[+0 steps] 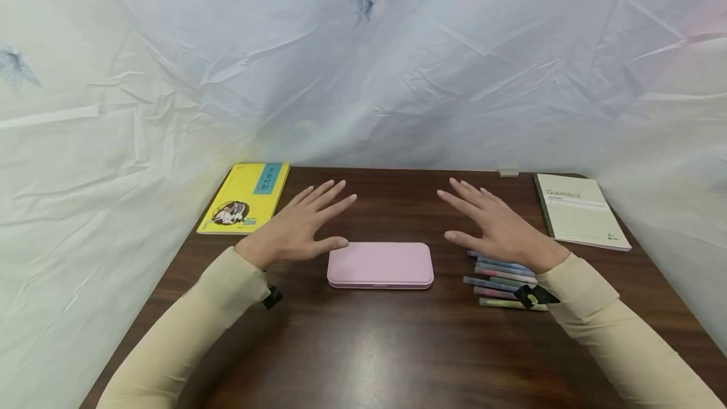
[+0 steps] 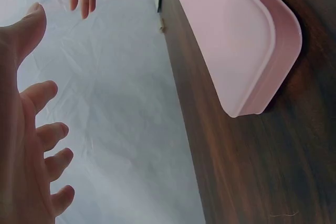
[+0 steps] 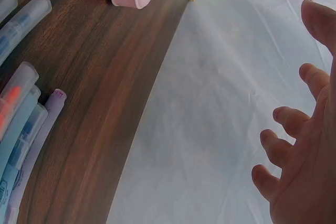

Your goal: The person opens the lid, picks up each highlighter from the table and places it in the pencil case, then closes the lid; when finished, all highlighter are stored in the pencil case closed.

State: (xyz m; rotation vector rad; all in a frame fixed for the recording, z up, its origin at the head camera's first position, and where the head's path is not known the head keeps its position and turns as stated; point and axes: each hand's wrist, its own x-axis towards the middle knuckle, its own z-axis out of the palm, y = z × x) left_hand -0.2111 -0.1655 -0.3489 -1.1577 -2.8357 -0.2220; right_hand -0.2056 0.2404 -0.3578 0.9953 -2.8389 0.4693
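Observation:
A closed pink pencil case [image 1: 380,264] lies flat in the middle of the dark wooden table. My left hand [image 1: 303,223] hovers at its left with fingers spread and nothing held; the thumb overlaps the case's upper left corner in the head view. On the other side my right hand [image 1: 491,226] is held up the same way, also bare, above a bunch of capped markers [image 1: 500,283]. The wrist and sleeve hide part of these. In the right wrist view the markers [image 3: 31,145] show clear caps and purple, blue and orange parts. The left wrist view shows the case [image 2: 236,40] below the palm.
A yellow book [image 1: 250,197] lies at the back left. A pale notebook [image 1: 582,210] lies at the back right, with a small grey block [image 1: 508,172] near the rear edge. White sheeting [image 1: 363,81] hangs behind the table and along both sides.

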